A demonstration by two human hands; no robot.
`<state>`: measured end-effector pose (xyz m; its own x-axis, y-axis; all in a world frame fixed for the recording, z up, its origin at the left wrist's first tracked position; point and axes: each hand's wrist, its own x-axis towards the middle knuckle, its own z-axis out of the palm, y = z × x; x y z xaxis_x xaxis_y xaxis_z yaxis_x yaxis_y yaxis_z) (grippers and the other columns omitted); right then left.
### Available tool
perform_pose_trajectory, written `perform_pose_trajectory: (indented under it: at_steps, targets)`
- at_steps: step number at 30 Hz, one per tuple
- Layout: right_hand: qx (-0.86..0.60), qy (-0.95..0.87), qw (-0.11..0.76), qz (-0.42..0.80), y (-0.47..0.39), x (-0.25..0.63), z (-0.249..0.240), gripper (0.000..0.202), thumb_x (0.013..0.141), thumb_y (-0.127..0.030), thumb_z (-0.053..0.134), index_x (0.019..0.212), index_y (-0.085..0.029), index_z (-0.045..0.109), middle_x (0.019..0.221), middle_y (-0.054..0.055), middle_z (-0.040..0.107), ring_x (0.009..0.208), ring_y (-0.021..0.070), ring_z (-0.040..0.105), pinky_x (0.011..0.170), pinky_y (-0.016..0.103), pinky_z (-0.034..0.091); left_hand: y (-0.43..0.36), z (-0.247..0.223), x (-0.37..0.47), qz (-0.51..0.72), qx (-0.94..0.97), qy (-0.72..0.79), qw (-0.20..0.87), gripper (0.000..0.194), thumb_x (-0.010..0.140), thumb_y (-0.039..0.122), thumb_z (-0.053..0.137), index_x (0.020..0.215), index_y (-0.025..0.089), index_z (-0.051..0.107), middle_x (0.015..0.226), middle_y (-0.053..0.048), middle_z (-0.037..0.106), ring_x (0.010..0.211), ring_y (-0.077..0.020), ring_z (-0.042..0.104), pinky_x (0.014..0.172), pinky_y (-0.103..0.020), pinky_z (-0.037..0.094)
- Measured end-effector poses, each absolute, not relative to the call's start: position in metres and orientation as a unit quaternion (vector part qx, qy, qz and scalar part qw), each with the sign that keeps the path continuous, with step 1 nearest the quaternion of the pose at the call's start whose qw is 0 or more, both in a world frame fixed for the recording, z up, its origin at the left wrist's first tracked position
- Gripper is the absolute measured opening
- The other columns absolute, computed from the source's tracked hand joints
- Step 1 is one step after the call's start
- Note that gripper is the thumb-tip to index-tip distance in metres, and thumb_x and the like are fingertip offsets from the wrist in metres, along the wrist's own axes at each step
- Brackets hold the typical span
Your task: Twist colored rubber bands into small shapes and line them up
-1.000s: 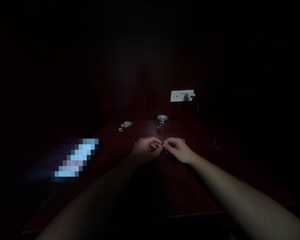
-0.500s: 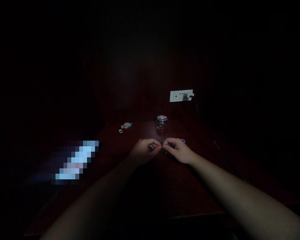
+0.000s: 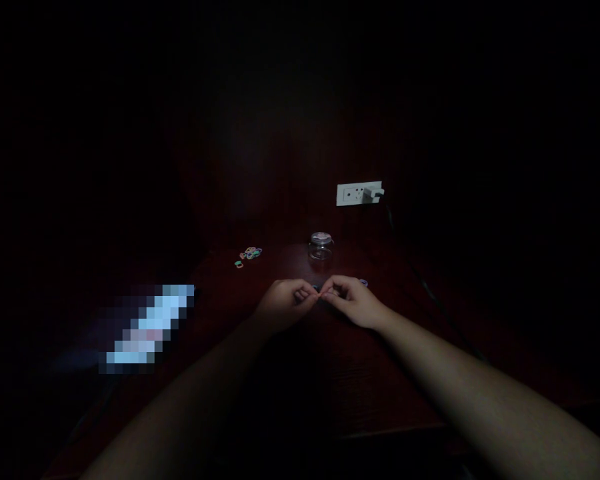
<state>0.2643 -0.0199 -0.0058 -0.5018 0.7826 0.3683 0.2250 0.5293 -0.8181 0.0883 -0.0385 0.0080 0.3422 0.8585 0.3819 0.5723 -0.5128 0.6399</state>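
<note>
My L hand [image 3: 284, 304] & R hand [image 3: 354, 300] are fingertip to fingertip, both pinched closed on a tiny orange piece [image 3: 319, 295] btwn them, over the dark red table [image 3: 380, 380]; shape too small to tell. Purple ring [image 3: 363, 283] just beyond R knuckles. Farther back: lidded clear jar [image 3: 321, 250], w/ small multicolored rings [image 3: 255, 253] to its L. White socket [image 3: 349, 194] w/ plug [image 3: 374, 193] behind.

left grip [image 3: 286, 303]: bare | right grip [image 3: 356, 301]: bare | forearms [image 3: 445, 360]: bare, tapering wristward

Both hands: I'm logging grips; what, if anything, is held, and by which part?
Left hand and right hand pinch a small orange piece; which part cannot be told.
</note>
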Motion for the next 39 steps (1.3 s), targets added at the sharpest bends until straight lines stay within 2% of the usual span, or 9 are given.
perform_pose_trajectory:
  at_steps: [12, 18, 26, 39]
  targets:
    - [-0.327, -0.755, 0.389, 0.414, -0.0176, 0.2674, -0.0081, 0.022, 0.078, -0.035, 0.043, 0.073, -0.014, 0.049, 0.060, -0.001, 0.048, 0.045, 0.0061, 0.040, 0.041, 0.018, 0.030, -0.0402, 0.0098, 0.0890, 0.358, 0.793, 0.448, 0.205, 0.017, 0.071, 0.028, 0.051, 0.075, 0.015, 0.061, 0.064, 0.000, 0.061, 0.053, -0.0070, 0.051, 0.050, -0.017, 0.040]
    - [-0.304, -0.767, 0.395, 0.404, -0.0192, 0.2669, -0.0052, 0.020, 0.069, -0.031, 0.055, 0.079, -0.013, 0.053, 0.054, -0.004, 0.043, 0.045, 0.0054, 0.035, 0.041, 0.017, 0.027, -0.0398, 0.0103, 0.0873, 0.356, 0.796, 0.446, 0.200, 0.018, 0.071, 0.028, 0.050, 0.076, 0.015, 0.062, 0.066, 0.000, 0.062, 0.054, -0.0075, 0.052, 0.050, -0.017, 0.039]
    - [-0.334, -0.781, 0.379, 0.367, -0.0191, 0.2664, -0.0052, 0.023, 0.070, -0.034, 0.053, 0.074, -0.012, 0.057, 0.050, -0.004, 0.040, 0.045, 0.0056, 0.032, 0.041, 0.018, 0.025, -0.0391, 0.0090, 0.0871, 0.348, 0.806, 0.435, 0.200, 0.017, 0.071, 0.026, 0.050, 0.076, 0.014, 0.061, 0.066, 0.000, 0.062, 0.056, -0.0072, 0.053, 0.051, -0.016, 0.040]
    - [-0.335, -0.777, 0.378, 0.376, -0.0189, 0.2668, -0.0060, 0.024, 0.068, -0.036, 0.055, 0.073, -0.012, 0.056, 0.049, -0.004, 0.041, 0.044, 0.0057, 0.033, 0.041, 0.018, 0.025, -0.0385, 0.0070, 0.0872, 0.357, 0.807, 0.417, 0.218, 0.015, 0.069, 0.024, 0.054, 0.080, 0.015, 0.057, 0.071, -0.001, 0.062, 0.063, -0.0079, 0.056, 0.055, -0.016, 0.043]
